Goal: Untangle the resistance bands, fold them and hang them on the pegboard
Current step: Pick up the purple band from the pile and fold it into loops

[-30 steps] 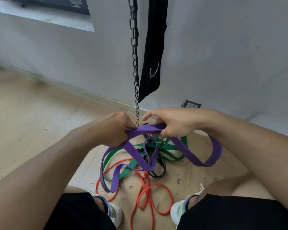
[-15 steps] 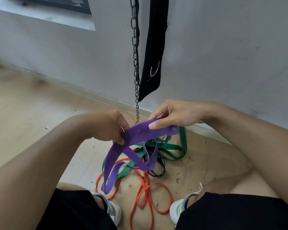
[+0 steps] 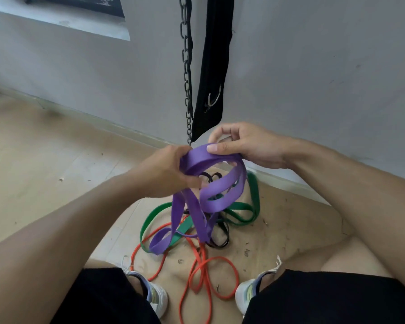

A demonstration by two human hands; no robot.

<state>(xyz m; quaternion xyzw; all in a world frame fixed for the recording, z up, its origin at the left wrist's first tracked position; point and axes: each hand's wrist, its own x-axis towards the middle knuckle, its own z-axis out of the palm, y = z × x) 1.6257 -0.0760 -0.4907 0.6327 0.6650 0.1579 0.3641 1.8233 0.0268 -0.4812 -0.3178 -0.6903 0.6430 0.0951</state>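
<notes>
gathering the wide purple rubber resistance band (image 3: 222,183) into folds above the floor tangle, the left hand (image 3: 164,174) is gripping stacked loops while the right hand (image 3: 246,146) is thumb-pinching the top layer flat.

The purple band (image 3: 216,183) pinched under the right hand's (image 3: 250,146) thumb and wrapped by the left hand's (image 3: 166,174) fingers looks like smooth, matt rubber. Below the fingers, the green band (image 3: 243,208), orange band (image 3: 204,267) and thin black band (image 3: 220,237) show the same matt rubbery finish. Just above the fingertips hang a dull grey metal chain (image 3: 186,66) and a matt black cloth strap (image 3: 214,66) bearing a shiny metal ring (image 3: 214,95). The floor (image 3: 45,164) is pale, matt wood-look board, scuffed and littered with specks; the wall (image 3: 313,54) is matt grey paint.
</notes>
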